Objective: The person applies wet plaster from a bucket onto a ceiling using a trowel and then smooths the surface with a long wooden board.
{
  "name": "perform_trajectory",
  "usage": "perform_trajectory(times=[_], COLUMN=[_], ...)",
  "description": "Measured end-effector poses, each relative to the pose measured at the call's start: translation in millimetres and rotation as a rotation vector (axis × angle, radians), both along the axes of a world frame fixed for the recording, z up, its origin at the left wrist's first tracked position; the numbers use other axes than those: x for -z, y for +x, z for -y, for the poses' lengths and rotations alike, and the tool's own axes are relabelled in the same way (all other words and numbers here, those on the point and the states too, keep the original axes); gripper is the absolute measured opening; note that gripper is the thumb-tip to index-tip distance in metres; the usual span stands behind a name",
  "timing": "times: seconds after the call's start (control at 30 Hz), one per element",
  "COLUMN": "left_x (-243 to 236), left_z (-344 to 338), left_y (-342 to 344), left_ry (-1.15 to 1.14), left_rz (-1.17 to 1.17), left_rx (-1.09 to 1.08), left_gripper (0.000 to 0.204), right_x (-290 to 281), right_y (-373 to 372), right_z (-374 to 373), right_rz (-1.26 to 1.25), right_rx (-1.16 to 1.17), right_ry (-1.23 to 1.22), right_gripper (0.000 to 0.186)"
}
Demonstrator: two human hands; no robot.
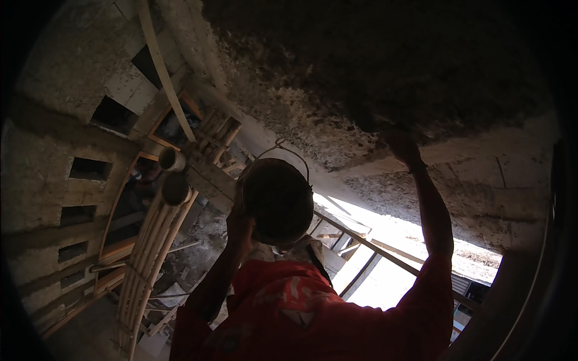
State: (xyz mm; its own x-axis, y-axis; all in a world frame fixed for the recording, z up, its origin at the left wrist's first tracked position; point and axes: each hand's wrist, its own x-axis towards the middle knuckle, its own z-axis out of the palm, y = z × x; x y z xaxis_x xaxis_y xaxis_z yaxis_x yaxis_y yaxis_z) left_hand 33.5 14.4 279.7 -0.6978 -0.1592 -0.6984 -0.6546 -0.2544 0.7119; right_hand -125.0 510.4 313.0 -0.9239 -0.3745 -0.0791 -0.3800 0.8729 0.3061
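Note:
My left hand (239, 225) is closed on the side of a round bucket (278, 201), held up in front of my chest. The inside of the bucket is too dark for me to make out what it holds. Its thin wire handle (307, 170) stands up past the rim. My right arm is stretched out, and the right hand (402, 149) is at the lower edge of a dark, rough patch on the wall (337, 135). Shadow hides those fingers and anything they may hold.
At the left, long bamboo poles (141, 271) are bundled near two round pipe-like ends (174, 188). A wooden plank (161, 66) leans above them. The block wall (36, 174) has several rectangular openings. Bright daylight comes through a framed opening (385, 283) at the right.

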Motion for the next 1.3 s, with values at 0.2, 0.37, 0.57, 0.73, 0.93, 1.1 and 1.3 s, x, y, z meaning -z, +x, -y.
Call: perform_trajectory(times=[0.2,0.37,0.57,0.73,0.93,1.1,1.3], left_x=[12,16,44,10,29,37,20], left_z=[20,27,36,29,42,52,41], left_y=[12,15,24,17,30,32,27], left_ry=[-0.033,-0.021,0.016,-0.003,-0.127,-0.071,-0.13], left_rz=[0.071,0.091,-0.047,-0.147,0.123,0.128,0.15], left_rx=[0.001,-0.014,-0.02,-0.003,-0.033,-0.053,0.033], left_gripper=[0.066,0.075,0.088,0.094,0.075,0.046,0.057], right_x=[-46,-92,-143,-182,-167,-106,-146], right_y=[25,40,55,48,28,-41,3], right_z=[11,24,81,183,222,79,116], right_rz=[-0.111,-0.186,-0.263,0.115,0.719,0.318,0.238], right_rx=[0.108,0.117,0.132,-0.124,-0.277,0.331,-0.042], right_ry=[-0.348,-0.405,-0.416,-0.66,-0.988,-0.969,-0.621], right_gripper=[0.024,0.025,0.031,0.037,0.038,0.04,0.036])
